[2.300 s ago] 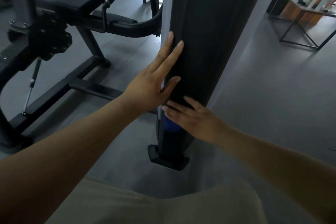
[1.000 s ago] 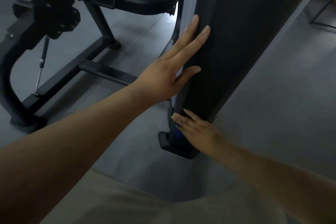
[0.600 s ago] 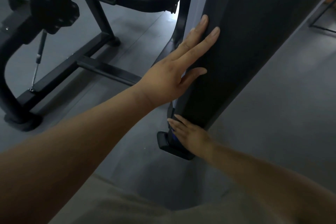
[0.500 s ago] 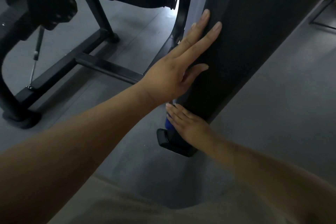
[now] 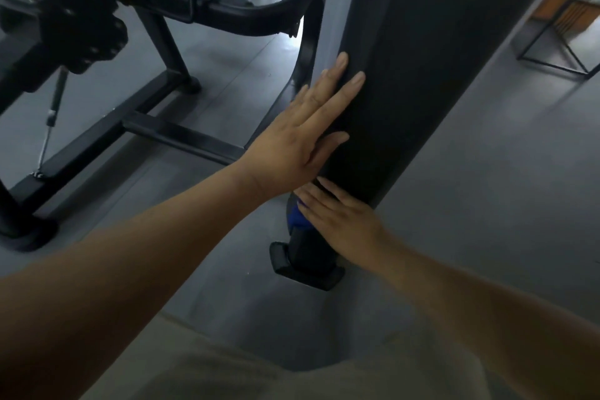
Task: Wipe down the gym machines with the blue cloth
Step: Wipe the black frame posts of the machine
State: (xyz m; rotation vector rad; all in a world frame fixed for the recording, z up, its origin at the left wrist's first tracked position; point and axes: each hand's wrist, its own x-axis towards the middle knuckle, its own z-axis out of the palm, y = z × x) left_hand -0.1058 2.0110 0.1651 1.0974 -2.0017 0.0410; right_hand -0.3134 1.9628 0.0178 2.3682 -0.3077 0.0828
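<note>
Smooth grey gym floor (image 5: 487, 172) surrounds the work area. The blue cloth (image 5: 298, 217), a soft bunched wad, sits low on the matte black machine column (image 5: 406, 75). I see my right hand (image 5: 344, 221) pressing it flat, fingers extended, not clenched. My left hand (image 5: 302, 146) lies open-palmed just above. A tubular black bench frame (image 5: 156, 130) stands left.

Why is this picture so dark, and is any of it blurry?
Head view: dim room, so the black column shows almost no detail; daylight behind it glares off the floor. The table at the top right is smeared. The blue cloth shows only as a sliver under the right hand.
</note>
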